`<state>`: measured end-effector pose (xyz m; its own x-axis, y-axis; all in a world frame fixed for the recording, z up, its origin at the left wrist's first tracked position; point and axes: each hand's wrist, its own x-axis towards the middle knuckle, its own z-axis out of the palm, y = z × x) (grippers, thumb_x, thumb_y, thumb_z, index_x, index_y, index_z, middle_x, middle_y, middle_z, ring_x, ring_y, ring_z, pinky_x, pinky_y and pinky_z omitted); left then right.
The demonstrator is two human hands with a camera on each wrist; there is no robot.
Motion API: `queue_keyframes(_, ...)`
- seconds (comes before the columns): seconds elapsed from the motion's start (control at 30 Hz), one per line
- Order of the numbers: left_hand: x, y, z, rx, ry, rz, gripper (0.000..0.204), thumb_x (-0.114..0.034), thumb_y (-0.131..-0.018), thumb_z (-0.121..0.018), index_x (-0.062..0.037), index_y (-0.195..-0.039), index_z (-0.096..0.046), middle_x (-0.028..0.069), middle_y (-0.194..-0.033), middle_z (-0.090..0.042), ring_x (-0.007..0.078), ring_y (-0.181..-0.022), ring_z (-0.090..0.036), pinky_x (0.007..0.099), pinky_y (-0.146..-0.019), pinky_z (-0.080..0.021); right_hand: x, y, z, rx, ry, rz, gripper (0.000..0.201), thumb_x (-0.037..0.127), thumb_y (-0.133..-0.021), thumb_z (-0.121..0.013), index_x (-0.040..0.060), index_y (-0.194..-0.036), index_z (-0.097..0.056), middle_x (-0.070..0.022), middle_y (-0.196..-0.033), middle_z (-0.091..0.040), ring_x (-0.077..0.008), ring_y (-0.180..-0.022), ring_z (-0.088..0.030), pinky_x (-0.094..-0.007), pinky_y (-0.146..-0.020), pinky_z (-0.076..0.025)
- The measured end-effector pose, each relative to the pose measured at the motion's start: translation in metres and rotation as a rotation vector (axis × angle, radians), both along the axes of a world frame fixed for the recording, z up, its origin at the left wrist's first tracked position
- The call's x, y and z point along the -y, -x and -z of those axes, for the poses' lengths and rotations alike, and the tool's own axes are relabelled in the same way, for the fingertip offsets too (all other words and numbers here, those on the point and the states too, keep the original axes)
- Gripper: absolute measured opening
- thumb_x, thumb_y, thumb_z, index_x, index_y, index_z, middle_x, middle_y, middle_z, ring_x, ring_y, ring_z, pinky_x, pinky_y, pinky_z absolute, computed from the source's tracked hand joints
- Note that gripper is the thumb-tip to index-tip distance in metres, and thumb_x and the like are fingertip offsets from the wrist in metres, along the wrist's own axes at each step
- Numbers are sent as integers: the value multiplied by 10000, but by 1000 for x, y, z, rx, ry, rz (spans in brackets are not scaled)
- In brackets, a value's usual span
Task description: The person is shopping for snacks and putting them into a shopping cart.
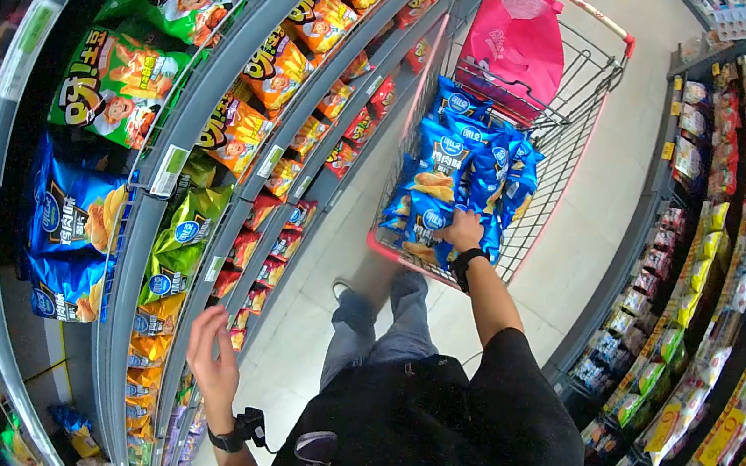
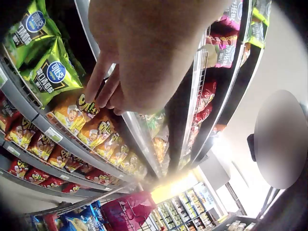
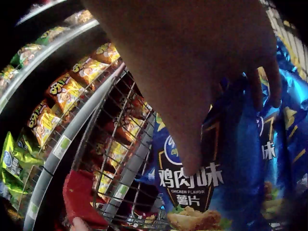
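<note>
My right hand [image 1: 464, 234] reaches into the near end of a shopping cart and pinches a blue bag of chicken-flavor potato chips [image 1: 426, 214]. In the right wrist view its thumb lies across the front of that bag, and the fingers reach over the bag's top. Several more blue chip bags [image 1: 445, 148] are heaped around it inside the wire cart [image 1: 574, 151]. My left hand [image 1: 214, 365] hangs beside the snack shelf with loosely bent fingers and holds nothing. The left wrist view shows this hand [image 2: 149, 57] overlapping bags on the shelf.
A pink shopping bag [image 1: 514, 40] stands at the cart's far end. On the left, shelves carry green bags [image 1: 119, 86], orange bags [image 1: 276, 74] and blue chip bags [image 1: 73, 217]. Another rack of small packets [image 1: 693, 304] lines the right side of the tiled aisle floor [image 1: 598, 206].
</note>
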<state>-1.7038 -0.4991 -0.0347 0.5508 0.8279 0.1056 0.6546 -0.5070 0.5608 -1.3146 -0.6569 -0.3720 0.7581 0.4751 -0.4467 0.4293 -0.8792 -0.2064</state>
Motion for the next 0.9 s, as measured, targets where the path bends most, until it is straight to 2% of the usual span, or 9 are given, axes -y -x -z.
queue_keyframes(0.23,16,-33,-4,10,73,41,175,75,-894,-529,41,-1019,-648,177,-1045,-667,315,-958,-661,374,-849,-522,-17,-8,-5,-127,113,-310,721,465,-468,-922,112,-1041,-663,-136,-1014,-704,-324,-970,-681,-442,-795,-547)
queue_keyframes(0.37,14,-51,-3,50,81,160,176,71,-894,-537,33,-1020,-655,168,-1016,-677,307,-928,-673,359,-830,-522,-2,-14,-27,-97,-66,-249,630,417,-497,-918,111,-974,-642,-152,-939,-697,-345,-913,-679,-442,-751,-541)
queue_keyframes(0.53,12,-63,12,72,227,306,188,15,-920,-570,23,-1095,-638,159,-1038,-678,274,-944,-681,336,-826,-529,29,-20,-143,-79,-429,-114,606,438,-505,-910,96,-899,-602,-128,-786,-668,-349,-769,-664,-452,-685,-513)
queue_keyframes(0.6,13,-60,24,163,404,313,289,-13,-918,-605,1,-1206,-591,151,-1106,-664,252,-999,-666,339,-864,-523,38,-15,-193,-96,-603,-84,596,407,-519,-930,91,-876,-571,-69,-722,-632,-243,-695,-637,-381,-620,-480)
queue_keyframes(0.67,17,-52,29,333,592,311,427,-45,-896,-660,-19,-1303,-532,141,-1170,-645,233,-1055,-646,344,-905,-513,40,6,-274,-269,-657,-50,530,287,-587,-935,93,-881,-540,2,-692,-582,-113,-679,-564,-289,-580,-420)
queue_keyframes(0.7,21,-45,31,457,696,306,511,-62,-875,-698,-30,-1344,-498,135,-1199,-632,224,-1082,-633,348,-927,-505,39,23,-308,-454,-753,16,470,145,-644,-910,97,-892,-514,29,-717,-579,-48,-690,-507,-224,-571,-347)
queue_keyframes(0.8,35,-20,31,763,788,400,724,-103,-799,-798,-41,-1414,-422,132,-1272,-588,224,-1161,-592,365,-983,-476,33,79,-348,-836,-1120,-12,454,22,-697,-852,70,-1039,-557,-32,-888,-694,-76,-799,-627,-234,-683,-493)
queue_keyframes(0.83,38,-7,29,852,779,445,788,-114,-771,-829,-41,-1428,-402,134,-1294,-573,228,-1186,-577,371,-1000,-466,27,105,-365,-893,-1126,-50,566,-5,-702,-837,46,-1187,-550,-50,-967,-707,-105,-875,-658,-264,-776,-539)
queue_keyframes(0.9,37,25,4,752,755,542,816,-130,-747,-852,-28,-1422,-404,144,-1313,-555,245,-1209,-561,381,-1014,-458,11,150,-360,-910,-1135,-198,668,5,-708,-837,37,-1284,-501,-72,-1086,-682,-118,-949,-648,-264,-802,-539)
